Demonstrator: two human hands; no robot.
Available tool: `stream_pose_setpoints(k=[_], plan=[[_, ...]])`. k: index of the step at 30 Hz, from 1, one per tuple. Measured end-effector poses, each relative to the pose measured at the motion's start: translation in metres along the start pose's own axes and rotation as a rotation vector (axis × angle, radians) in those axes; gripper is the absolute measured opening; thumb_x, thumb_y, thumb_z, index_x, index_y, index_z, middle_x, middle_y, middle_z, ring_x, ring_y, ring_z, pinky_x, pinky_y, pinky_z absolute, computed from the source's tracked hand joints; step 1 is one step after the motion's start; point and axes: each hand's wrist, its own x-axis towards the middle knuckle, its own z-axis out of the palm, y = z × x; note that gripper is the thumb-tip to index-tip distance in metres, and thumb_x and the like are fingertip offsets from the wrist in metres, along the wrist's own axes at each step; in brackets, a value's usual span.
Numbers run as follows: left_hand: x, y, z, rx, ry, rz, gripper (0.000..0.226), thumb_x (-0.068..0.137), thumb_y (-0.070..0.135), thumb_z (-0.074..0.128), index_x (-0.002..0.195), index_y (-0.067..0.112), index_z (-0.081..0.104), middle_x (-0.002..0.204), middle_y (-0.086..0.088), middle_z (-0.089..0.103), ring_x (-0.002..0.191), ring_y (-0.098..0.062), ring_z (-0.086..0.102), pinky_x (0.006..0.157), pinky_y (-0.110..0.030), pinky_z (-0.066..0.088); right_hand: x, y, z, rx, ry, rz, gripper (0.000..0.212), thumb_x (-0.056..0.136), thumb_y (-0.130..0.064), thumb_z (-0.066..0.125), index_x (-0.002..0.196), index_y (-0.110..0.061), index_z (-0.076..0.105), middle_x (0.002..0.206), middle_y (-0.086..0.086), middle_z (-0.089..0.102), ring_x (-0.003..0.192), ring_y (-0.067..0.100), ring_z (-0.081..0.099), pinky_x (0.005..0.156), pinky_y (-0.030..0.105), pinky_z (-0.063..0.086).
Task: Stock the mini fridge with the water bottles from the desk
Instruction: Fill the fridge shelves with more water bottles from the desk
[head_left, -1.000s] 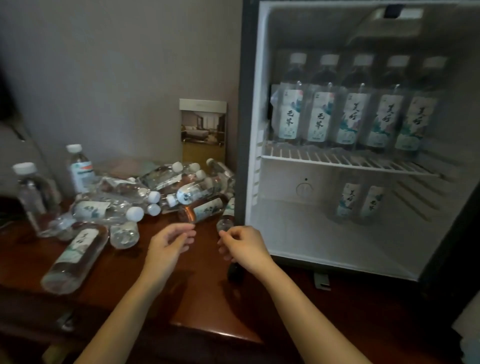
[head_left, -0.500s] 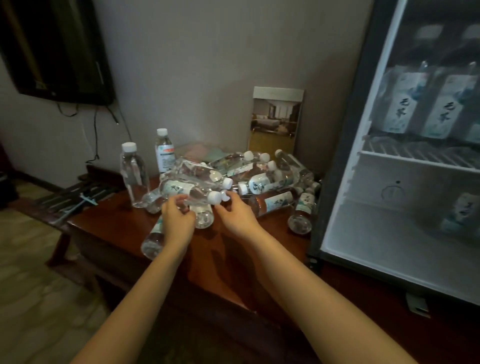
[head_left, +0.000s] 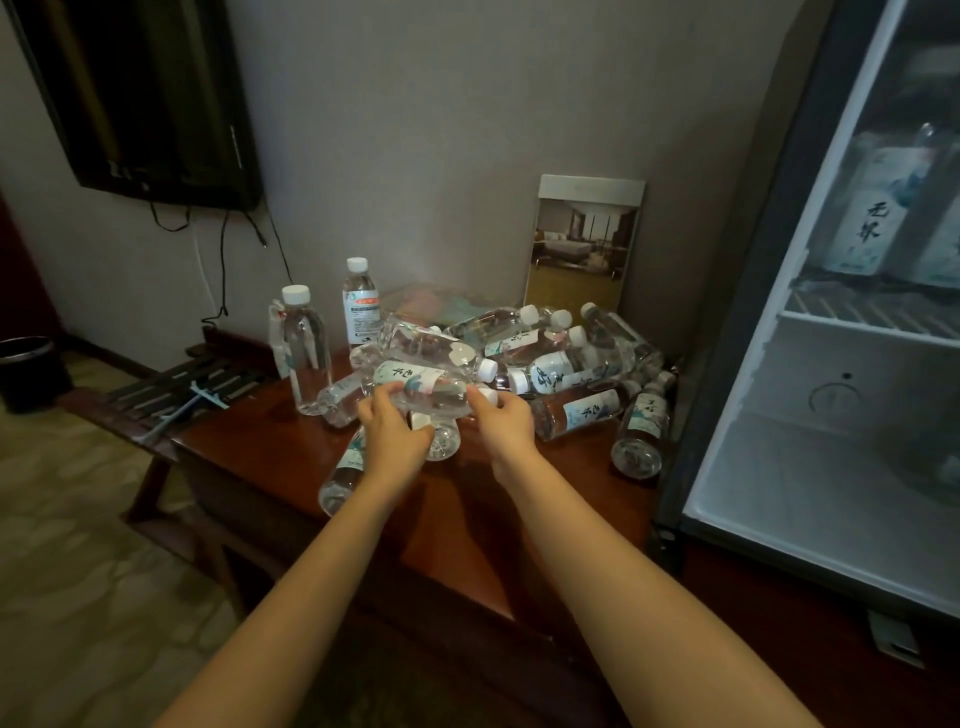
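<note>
Your left hand (head_left: 396, 434) curls round the body of a lying bottle (head_left: 421, 387) at the front of the pile (head_left: 561, 358) on the surface (head_left: 467, 525); your right hand (head_left: 508, 418) grips its cap end. Lift it straight up so its neighbours don't roll, then turn it upright before swinging right to the open fridge (head_left: 810, 499), whose lower floor looks to have room.

Left hand (head_left: 396, 437), right hand (head_left: 508, 422) outstretched, both gripping.
</note>
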Motion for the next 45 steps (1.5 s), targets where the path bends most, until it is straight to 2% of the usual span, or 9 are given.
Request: stream_pose_setpoints(k=[6, 10, 16, 19, 24, 27, 34, 40, 45], plan=[[-0.002, 0.002, 0.002, -0.060, -0.030, -0.104, 0.085, 0.077, 0.006, 0.070, 0.144, 0.023, 0.021, 0.150, -0.006, 0.011, 0.125, -0.031, 0.041, 0.092, -0.033, 0.043, -0.008, 0.005, -0.034, 0.229, 0.028, 0.022, 0.020, 0.090, -0.022, 0.060, 0.104, -0.008, 0.057, 0.091, 0.007, 0.063, 0.077, 0.015, 0.062, 0.071, 0.028, 0.054], [-0.014, 0.012, 0.003, -0.245, -0.073, -0.125, 0.073, 0.087, 0.021, 0.064, 0.145, 0.025, 0.020, 0.152, -0.007, 0.023, 0.136, -0.028, 0.031, 0.106, -0.041, 0.034, -0.014, 0.004, -0.061, 0.294, 0.071, -0.007, 0.010, 0.091, -0.020, 0.058, 0.099, -0.017, 0.053, 0.096, 0.006, 0.064, 0.076, 0.014, 0.064, 0.066, 0.025, 0.055], [-0.039, 0.032, 0.000, -0.538, -0.088, -0.114, 0.045, 0.084, 0.020, 0.067, 0.117, 0.027, 0.037, 0.132, -0.005, 0.041, 0.108, -0.015, 0.050, 0.086, -0.030, 0.046, -0.034, -0.020, -0.084, 0.291, 0.110, -0.162, 0.011, 0.090, -0.019, 0.059, 0.092, -0.028, 0.053, 0.095, 0.004, 0.067, 0.081, 0.015, 0.068, 0.059, 0.023, 0.057], [-0.049, 0.041, -0.003, -0.668, -0.179, -0.152, 0.053, 0.078, 0.014, 0.072, 0.117, 0.019, 0.037, 0.132, -0.009, 0.043, 0.106, -0.021, 0.057, 0.076, -0.028, 0.052, -0.045, -0.036, -0.096, 0.257, 0.138, -0.252, 0.015, 0.089, -0.024, 0.061, 0.100, -0.032, 0.054, 0.100, 0.002, 0.067, 0.089, 0.019, 0.068, 0.074, 0.036, 0.059], [-0.077, 0.057, 0.001, -0.722, -0.484, -0.147, 0.069, 0.063, 0.018, 0.080, 0.119, 0.021, 0.038, 0.121, -0.012, 0.050, 0.082, -0.026, 0.068, 0.057, -0.027, 0.057, -0.063, -0.050, -0.122, 0.343, 0.210, -0.310, 0.026, 0.084, -0.030, 0.067, 0.105, -0.024, 0.055, 0.092, -0.001, 0.069, 0.079, 0.014, 0.072, 0.062, 0.032, 0.060], [-0.093, 0.065, 0.010, -0.618, -0.721, -0.109, 0.076, 0.048, 0.035, 0.090, 0.113, 0.027, 0.052, 0.117, -0.008, 0.056, 0.077, -0.022, 0.070, 0.058, -0.026, 0.056, -0.073, -0.049, -0.141, 0.383, 0.287, -0.302, 0.018, 0.083, -0.029, 0.068, 0.091, -0.022, 0.054, 0.079, -0.002, 0.068, 0.065, 0.008, 0.070, 0.051, 0.023, 0.054], [-0.122, 0.082, 0.038, -0.513, -1.036, -0.133, 0.075, 0.045, 0.037, 0.091, 0.112, 0.030, 0.056, 0.112, -0.007, 0.064, 0.081, -0.022, 0.070, 0.063, -0.026, 0.055, -0.095, -0.035, -0.192, 0.348, 0.409, -0.265, 0.021, 0.084, -0.032, 0.066, 0.086, -0.015, 0.055, 0.084, 0.002, 0.067, 0.065, 0.006, 0.067, 0.060, 0.029, 0.057], [-0.159, 0.102, 0.080, -0.389, -1.182, -0.128, 0.059, 0.060, 0.029, 0.082, 0.109, 0.037, 0.050, 0.112, -0.004, 0.063, 0.085, -0.021, 0.070, 0.068, -0.033, 0.056, -0.104, -0.025, -0.232, 0.327, 0.474, -0.241, 0.027, 0.086, -0.037, 0.063, 0.098, -0.012, 0.063, 0.097, 0.005, 0.069, 0.093, 0.024, 0.065, 0.083, 0.043, 0.053], [-0.187, 0.119, 0.124, -0.398, -1.238, -0.150, 0.059, 0.062, 0.037, 0.081, 0.110, 0.036, 0.046, 0.112, -0.008, 0.062, 0.080, -0.022, 0.070, 0.062, -0.033, 0.056, -0.109, -0.012, -0.265, 0.288, 0.433, -0.172, 0.028, 0.091, -0.044, 0.050, 0.091, -0.021, 0.065, 0.087, 0.000, 0.071, 0.082, 0.016, 0.067, 0.068, 0.028, 0.051]])
